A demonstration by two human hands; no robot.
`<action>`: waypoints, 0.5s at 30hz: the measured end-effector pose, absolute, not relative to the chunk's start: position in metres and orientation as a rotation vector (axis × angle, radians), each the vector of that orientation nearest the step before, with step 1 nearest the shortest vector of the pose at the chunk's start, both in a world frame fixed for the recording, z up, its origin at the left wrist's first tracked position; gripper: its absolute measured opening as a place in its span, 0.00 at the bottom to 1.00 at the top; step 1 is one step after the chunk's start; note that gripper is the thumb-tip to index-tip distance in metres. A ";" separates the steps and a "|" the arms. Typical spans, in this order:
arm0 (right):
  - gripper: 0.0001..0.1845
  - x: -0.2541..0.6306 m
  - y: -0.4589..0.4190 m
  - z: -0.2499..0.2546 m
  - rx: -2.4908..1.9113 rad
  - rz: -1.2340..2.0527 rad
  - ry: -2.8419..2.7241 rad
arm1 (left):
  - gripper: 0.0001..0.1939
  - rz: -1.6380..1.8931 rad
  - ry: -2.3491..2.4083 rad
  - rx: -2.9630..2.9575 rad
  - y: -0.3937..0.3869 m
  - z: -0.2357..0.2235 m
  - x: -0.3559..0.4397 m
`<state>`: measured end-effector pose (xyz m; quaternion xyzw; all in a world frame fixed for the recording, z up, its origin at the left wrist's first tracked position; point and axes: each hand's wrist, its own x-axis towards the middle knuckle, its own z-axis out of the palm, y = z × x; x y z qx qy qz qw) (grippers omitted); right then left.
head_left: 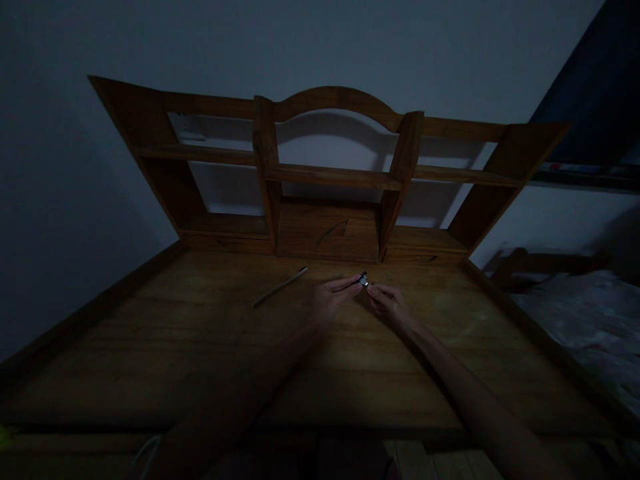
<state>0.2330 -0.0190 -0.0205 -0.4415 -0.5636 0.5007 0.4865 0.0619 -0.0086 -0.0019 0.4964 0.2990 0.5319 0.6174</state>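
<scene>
Both hands meet above the middle of the wooden desk, fingertips closed around a small shiny silver-and-black object (363, 280). It is too small and dim for me to tell its kind. My left hand (334, 293) pinches it from the left, with the fingers stretched along it. From the right, my right hand (387, 301) pinches its lower right end between thumb and fingers. A thin, pale, stick-like thing (279, 287) with a dark tip lies slantwise on the desk, left of my left hand and apart from it.
The wooden desk top (165, 340) carries a wooden shelf unit (333, 175) along its back, against the wall. A thin, dark curved line (330, 231) shows on the unit's middle panel. Pale crumpled cloth or plastic (590, 320) lies beyond the right edge. The room is dim.
</scene>
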 end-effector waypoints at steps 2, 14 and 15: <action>0.21 0.232 -0.020 -0.020 -1.068 1.237 -1.380 | 0.20 1.227 0.699 1.188 -0.008 -0.002 0.061; 0.24 0.230 -0.021 -0.023 -1.016 1.309 -1.495 | 0.17 1.300 0.714 1.388 -0.007 -0.006 0.063; 0.24 0.229 -0.022 -0.023 -1.018 1.305 -1.492 | 0.17 1.297 0.718 1.383 -0.008 -0.006 0.064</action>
